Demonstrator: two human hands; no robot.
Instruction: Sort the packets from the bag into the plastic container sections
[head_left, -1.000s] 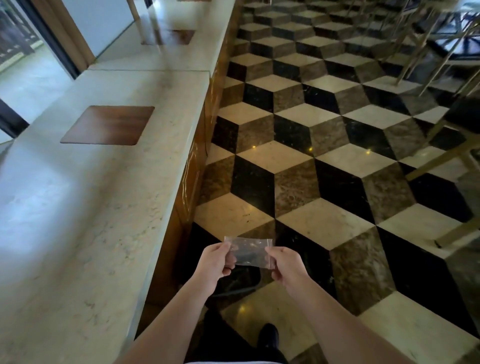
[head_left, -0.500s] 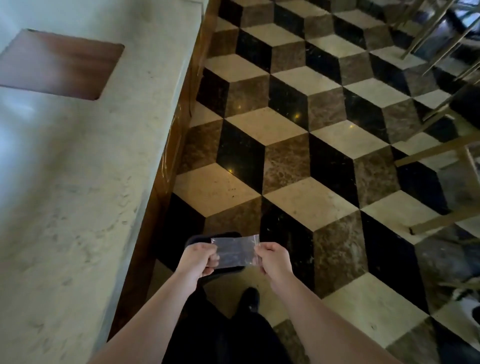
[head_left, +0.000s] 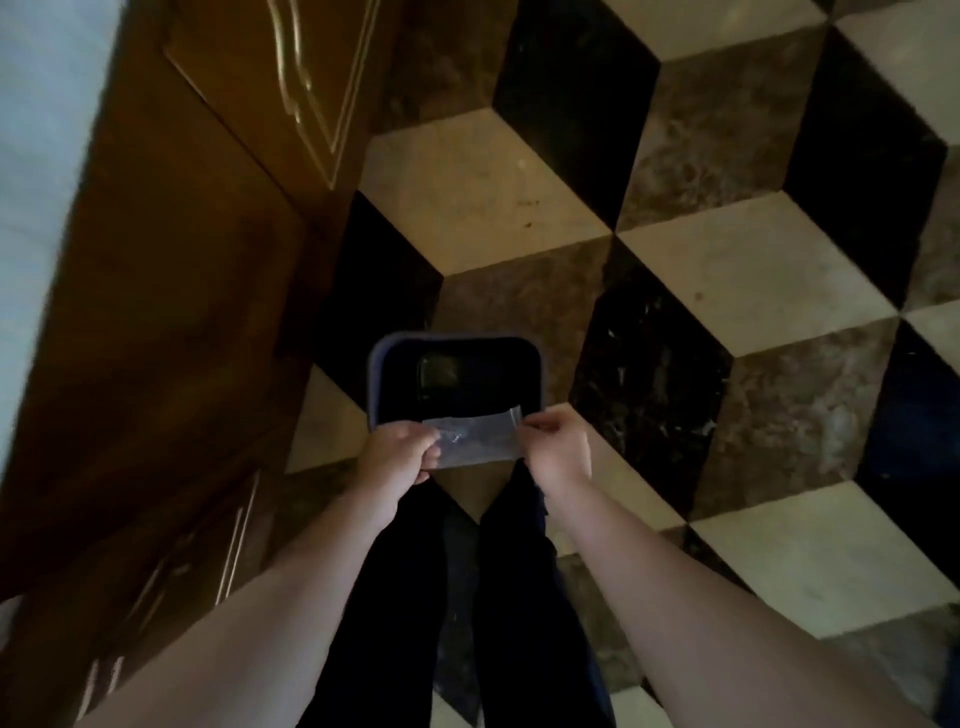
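Dim and warm-toned, motion-blurred throughout, wide-angle bending at edges, pale glare far left

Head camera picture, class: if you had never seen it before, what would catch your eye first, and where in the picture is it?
First, the clear packet stretched between the left hand and the right hand, low in the middle. Just beyond it a dark bin stands open on the floor. The floor itself, in cube-like black, brown and cream tiles, fills the right side, and a brown wooden cabinet runs down the left.
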